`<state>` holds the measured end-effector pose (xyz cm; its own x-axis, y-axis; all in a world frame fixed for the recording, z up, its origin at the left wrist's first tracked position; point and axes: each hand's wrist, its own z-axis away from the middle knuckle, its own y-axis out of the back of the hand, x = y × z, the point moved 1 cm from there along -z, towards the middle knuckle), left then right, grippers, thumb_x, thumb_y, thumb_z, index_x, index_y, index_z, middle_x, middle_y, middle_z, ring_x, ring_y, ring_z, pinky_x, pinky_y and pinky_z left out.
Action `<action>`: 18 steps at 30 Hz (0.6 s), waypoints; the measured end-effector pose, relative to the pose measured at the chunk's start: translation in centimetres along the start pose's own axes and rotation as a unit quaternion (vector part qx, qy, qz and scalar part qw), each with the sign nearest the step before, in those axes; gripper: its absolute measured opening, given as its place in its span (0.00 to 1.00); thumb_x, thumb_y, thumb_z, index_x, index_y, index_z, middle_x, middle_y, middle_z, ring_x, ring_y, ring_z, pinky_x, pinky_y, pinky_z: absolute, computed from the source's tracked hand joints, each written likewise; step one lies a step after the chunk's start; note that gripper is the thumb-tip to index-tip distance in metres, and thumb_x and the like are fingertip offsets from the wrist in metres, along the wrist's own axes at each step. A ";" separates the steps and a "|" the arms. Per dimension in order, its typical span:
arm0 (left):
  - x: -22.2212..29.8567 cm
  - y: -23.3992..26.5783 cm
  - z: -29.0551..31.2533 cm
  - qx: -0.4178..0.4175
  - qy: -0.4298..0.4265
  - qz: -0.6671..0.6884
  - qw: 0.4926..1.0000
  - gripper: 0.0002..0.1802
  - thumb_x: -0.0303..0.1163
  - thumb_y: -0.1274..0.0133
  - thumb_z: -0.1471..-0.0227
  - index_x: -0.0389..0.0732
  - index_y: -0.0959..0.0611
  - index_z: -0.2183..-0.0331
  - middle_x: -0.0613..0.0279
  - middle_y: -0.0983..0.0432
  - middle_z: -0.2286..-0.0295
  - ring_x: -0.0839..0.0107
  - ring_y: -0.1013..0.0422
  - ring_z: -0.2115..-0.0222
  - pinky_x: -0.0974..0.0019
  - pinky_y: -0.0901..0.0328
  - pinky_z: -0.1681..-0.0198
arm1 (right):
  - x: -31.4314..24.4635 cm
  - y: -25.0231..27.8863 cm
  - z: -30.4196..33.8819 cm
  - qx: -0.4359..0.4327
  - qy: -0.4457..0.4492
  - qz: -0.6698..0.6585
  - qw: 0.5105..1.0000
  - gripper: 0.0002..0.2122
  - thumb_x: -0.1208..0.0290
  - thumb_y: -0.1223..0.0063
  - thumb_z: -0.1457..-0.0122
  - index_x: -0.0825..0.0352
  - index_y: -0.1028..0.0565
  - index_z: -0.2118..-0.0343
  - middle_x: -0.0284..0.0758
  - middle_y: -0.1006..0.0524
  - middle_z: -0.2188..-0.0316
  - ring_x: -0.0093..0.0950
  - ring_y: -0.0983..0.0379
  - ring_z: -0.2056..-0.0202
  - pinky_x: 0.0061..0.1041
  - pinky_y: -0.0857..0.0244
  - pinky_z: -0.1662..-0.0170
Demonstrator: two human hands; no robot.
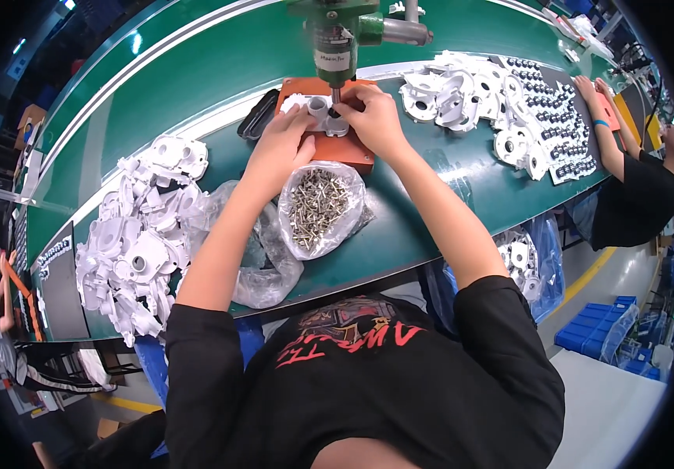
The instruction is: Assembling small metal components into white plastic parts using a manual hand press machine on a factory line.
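Observation:
A white plastic housing with a round tube on it sits on an orange block, under the metal ram of a green press. From the left, my left hand grips the housing, fingertips by its tube. My right hand is closed in a pinch at the housing's right side, close beside the ram's tip. What its fingertips hold is too small to make out. Just nearer to me than the block, an open clear plastic bag holds many small metal pins or screws.
A heap of white housings lies left on the green bench. More housings lie to the right, beside rows of small black parts. A black tray stands left of the block. A co-worker's arms reach in at far right.

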<state>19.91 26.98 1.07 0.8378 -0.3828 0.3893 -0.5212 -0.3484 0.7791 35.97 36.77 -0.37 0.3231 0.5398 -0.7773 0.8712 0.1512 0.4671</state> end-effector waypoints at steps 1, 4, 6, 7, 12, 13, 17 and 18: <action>0.0 -0.1 0.0 -0.003 0.008 0.009 1.000 0.13 0.30 0.53 0.52 0.36 0.23 0.62 0.46 0.29 0.57 0.50 0.37 0.50 0.56 0.42 0.47 | -0.1 0.0 0.0 0.000 0.000 0.001 1.000 0.09 0.74 0.42 0.53 0.73 0.23 0.70 0.40 0.24 0.73 0.28 0.26 0.70 0.25 0.33 0.65; -0.7 -0.4 0.2 -0.002 -0.002 0.007 1.000 0.14 0.32 0.52 0.52 0.41 0.21 0.61 0.49 0.29 0.56 0.51 0.36 0.50 0.57 0.41 0.47 | -0.4 0.0 0.0 0.013 0.006 0.008 1.000 0.08 0.74 0.43 0.53 0.73 0.23 0.70 0.40 0.24 0.72 0.28 0.26 0.71 0.24 0.33 0.66; -0.7 -0.5 0.1 0.002 -0.018 -0.003 1.000 0.14 0.32 0.51 0.52 0.43 0.20 0.61 0.50 0.28 0.57 0.51 0.36 0.51 0.57 0.41 0.48 | -0.2 -0.1 0.1 0.001 -0.028 -0.023 0.999 0.08 0.75 0.43 0.53 0.73 0.23 0.71 0.40 0.24 0.70 0.28 0.26 0.72 0.24 0.33 0.65; -0.6 -0.6 0.0 0.006 -0.014 -0.003 1.000 0.13 0.32 0.51 0.52 0.44 0.20 0.62 0.52 0.27 0.57 0.52 0.35 0.51 0.57 0.40 0.49 | -0.3 0.0 0.0 -0.003 -0.027 -0.022 0.999 0.08 0.75 0.43 0.53 0.73 0.23 0.71 0.40 0.24 0.70 0.28 0.26 0.72 0.24 0.33 0.65; -0.2 -0.9 0.0 0.021 -0.008 -0.016 1.000 0.11 0.32 0.51 0.53 0.44 0.20 0.65 0.57 0.26 0.59 0.55 0.34 0.53 0.58 0.39 0.50 | 0.1 0.9 1.0 -0.014 0.128 0.037 0.991 0.08 0.77 0.46 0.52 0.70 0.22 0.68 0.36 0.24 0.65 0.30 0.30 0.61 0.25 0.35 0.59; -0.3 -0.9 -0.1 0.024 -0.006 -0.016 1.000 0.11 0.32 0.51 0.53 0.44 0.20 0.65 0.57 0.26 0.59 0.55 0.34 0.53 0.58 0.39 0.50 | 0.3 1.0 1.5 -0.022 0.138 0.058 0.988 0.08 0.76 0.48 0.50 0.67 0.21 0.67 0.37 0.25 0.60 0.33 0.34 0.56 0.29 0.39 0.53; -0.1 -0.5 0.0 0.040 -0.030 -0.032 0.998 0.10 0.31 0.51 0.55 0.42 0.20 0.67 0.58 0.25 0.64 0.58 0.32 0.57 0.60 0.38 0.53 | -0.9 1.5 2.7 -0.042 0.173 0.168 0.970 0.12 0.72 0.48 0.48 0.64 0.23 0.60 0.38 0.28 0.54 0.37 0.37 0.51 0.32 0.43 0.48; 0.0 -0.3 0.0 0.035 -0.030 -0.038 0.998 0.10 0.30 0.51 0.56 0.42 0.20 0.68 0.59 0.25 0.65 0.59 0.32 0.58 0.60 0.38 0.54 | -1.3 1.6 3.4 -0.050 0.190 0.215 0.957 0.14 0.70 0.49 0.47 0.63 0.25 0.56 0.39 0.29 0.52 0.38 0.39 0.49 0.33 0.46 0.46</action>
<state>20.06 27.09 0.78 0.8651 -0.4024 0.2995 -0.4688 -0.4363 0.7680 38.24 33.52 -0.02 0.4692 0.8291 -0.3041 0.6419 -0.0836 0.7622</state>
